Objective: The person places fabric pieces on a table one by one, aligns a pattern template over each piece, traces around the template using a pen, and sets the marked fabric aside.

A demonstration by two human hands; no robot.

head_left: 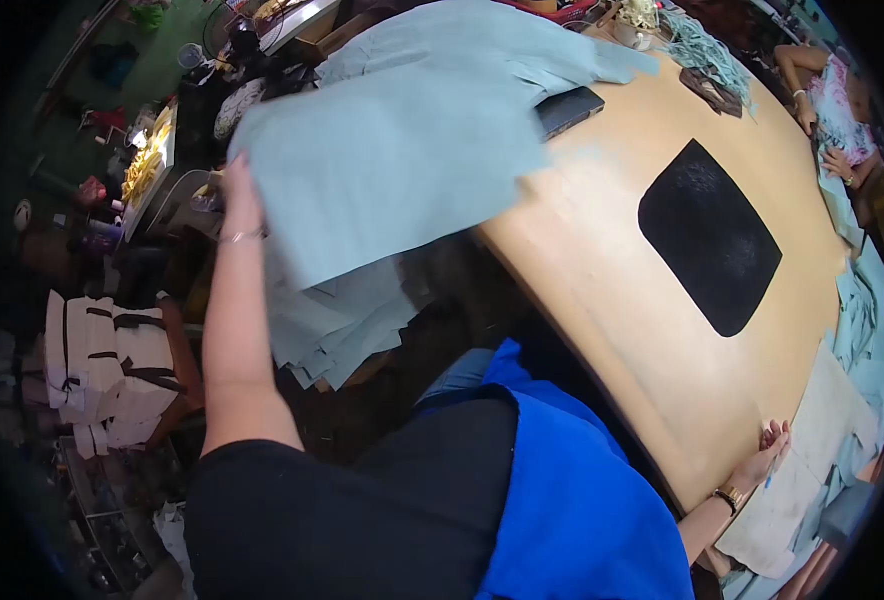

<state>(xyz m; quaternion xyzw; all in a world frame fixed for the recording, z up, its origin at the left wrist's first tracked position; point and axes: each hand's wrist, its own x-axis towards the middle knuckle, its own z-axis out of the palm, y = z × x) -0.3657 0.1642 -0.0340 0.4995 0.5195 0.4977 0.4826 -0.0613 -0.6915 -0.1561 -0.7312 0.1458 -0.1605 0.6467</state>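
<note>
My left hand [243, 190] is closed on the left edge of a large pale blue sheet [402, 165], fabric or thin leather. The sheet is spread out in the air over the table's left edge and is blurred at its corners. Below it hangs a stack of similar pale blue sheets [347, 320]. At the table's near right edge, my right hand [762, 458] has its fingers curled. A thin blue-tipped stick [769, 481], like a pen, shows beneath them. Beside that hand lies a greyish-white sheet [807, 455]. A black four-sided piece with rounded corners [712, 240] lies flat on the table.
The tan table [592, 270] curves away to the right. More pale blue material [442, 40] and a dark flat case [570, 110] are at its far left. Blue strips [707, 50] lie at the back. Another person's hands [838, 165] rest at the right edge. White bundles [117, 365] stand left.
</note>
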